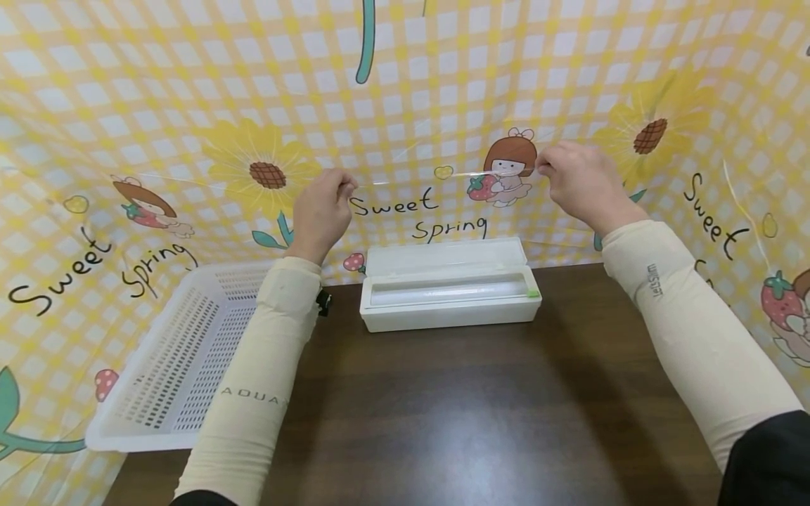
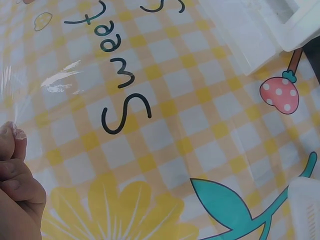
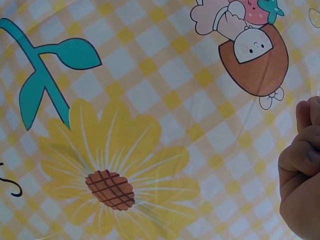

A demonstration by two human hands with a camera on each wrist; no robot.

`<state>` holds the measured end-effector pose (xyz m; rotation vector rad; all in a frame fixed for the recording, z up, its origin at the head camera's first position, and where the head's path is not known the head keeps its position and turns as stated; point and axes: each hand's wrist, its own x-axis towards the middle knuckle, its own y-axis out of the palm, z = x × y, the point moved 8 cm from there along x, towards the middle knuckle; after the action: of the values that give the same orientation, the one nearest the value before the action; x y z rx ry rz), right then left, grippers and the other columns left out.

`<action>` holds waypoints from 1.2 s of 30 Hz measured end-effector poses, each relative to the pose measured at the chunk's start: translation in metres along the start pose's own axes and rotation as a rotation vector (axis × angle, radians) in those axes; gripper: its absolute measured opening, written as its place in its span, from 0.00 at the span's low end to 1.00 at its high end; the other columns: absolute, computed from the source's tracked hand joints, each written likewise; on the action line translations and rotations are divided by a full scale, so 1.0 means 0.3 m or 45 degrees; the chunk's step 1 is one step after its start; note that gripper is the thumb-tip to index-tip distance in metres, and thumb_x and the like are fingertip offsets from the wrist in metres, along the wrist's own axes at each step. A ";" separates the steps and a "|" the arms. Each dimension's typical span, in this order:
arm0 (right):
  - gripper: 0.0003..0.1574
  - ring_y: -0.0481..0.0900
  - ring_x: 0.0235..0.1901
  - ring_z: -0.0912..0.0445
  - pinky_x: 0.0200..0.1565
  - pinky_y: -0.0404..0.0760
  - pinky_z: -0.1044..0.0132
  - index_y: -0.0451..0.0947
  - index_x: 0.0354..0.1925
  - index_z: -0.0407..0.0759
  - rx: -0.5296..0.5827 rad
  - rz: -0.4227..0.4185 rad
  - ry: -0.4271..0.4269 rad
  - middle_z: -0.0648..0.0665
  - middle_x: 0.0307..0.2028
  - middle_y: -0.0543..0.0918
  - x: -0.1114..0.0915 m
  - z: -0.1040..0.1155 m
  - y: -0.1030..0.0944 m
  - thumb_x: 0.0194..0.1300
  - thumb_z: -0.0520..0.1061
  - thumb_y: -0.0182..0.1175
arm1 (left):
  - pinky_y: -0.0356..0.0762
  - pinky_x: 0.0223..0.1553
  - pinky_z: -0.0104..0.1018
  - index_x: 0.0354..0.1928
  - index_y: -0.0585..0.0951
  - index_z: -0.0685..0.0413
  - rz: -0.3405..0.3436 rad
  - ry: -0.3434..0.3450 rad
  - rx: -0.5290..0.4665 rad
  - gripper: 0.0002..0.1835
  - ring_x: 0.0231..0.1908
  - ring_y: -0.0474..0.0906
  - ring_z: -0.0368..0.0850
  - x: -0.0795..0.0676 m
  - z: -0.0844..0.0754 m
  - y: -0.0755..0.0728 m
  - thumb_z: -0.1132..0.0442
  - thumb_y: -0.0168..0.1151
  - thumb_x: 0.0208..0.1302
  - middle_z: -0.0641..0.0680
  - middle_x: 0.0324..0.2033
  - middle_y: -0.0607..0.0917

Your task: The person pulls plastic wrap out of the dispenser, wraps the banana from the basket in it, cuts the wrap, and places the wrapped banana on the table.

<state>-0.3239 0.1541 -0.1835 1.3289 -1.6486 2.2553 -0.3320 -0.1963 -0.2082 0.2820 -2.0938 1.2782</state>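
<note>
A thin, clear sheet of cling film [image 1: 411,180] stretches between my hands, raised above the table before the patterned cloth. My left hand [image 1: 321,211] pinches one end; in the left wrist view the film [image 2: 62,77] shows as shiny creases gathered at the fingertips. At the other end, my right hand [image 1: 585,183] pinches the film with curled fingers, though the right wrist view barely shows the film. Below and between the hands stands a white cling film box [image 1: 452,316], lid raised, with a roll [image 1: 443,292] inside and a green piece [image 1: 532,293] at its right end.
A white slotted plastic basket [image 1: 142,441] sits on the left, partly hidden behind my left forearm. The brown table [image 1: 443,414] reflects light in front of the box. Yellow checked cloth [image 1: 411,105] rises behind and at both sides.
</note>
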 end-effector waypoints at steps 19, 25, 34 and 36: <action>0.06 0.83 0.37 0.40 0.36 0.79 0.46 0.82 0.42 0.33 -0.001 -0.001 0.057 0.35 0.39 0.85 0.029 0.003 -0.034 0.73 0.34 0.58 | 0.77 0.36 0.52 0.44 0.81 0.60 -0.025 0.009 0.007 0.10 0.38 0.80 0.56 0.020 -0.024 -0.042 0.64 0.52 0.78 0.60 0.41 0.83; 0.06 0.82 0.38 0.40 0.36 0.79 0.46 0.82 0.43 0.33 -0.017 0.022 0.060 0.35 0.40 0.85 0.035 0.003 -0.030 0.73 0.35 0.59 | 0.78 0.39 0.52 0.45 0.82 0.60 -0.027 -0.008 -0.002 0.10 0.39 0.80 0.56 0.015 -0.022 -0.045 0.64 0.52 0.78 0.59 0.41 0.84; 0.05 0.82 0.37 0.39 0.36 0.79 0.45 0.81 0.43 0.33 -0.024 0.014 0.067 0.34 0.40 0.84 0.054 0.004 -0.047 0.73 0.34 0.58 | 0.77 0.39 0.52 0.46 0.82 0.60 -0.032 -0.014 -0.004 0.10 0.39 0.80 0.56 0.029 -0.025 -0.054 0.65 0.51 0.78 0.59 0.43 0.83; 0.05 0.82 0.37 0.39 0.35 0.79 0.45 0.81 0.43 0.34 -0.023 0.007 0.063 0.35 0.41 0.84 0.057 0.005 -0.053 0.72 0.34 0.58 | 0.77 0.39 0.52 0.46 0.82 0.60 -0.031 -0.014 0.004 0.10 0.39 0.80 0.56 0.032 -0.025 -0.056 0.64 0.51 0.78 0.59 0.43 0.83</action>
<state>-0.3260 0.1525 -0.1602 1.2559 -1.6546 2.2513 -0.3276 -0.1969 -0.1877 0.3157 -2.0916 1.2685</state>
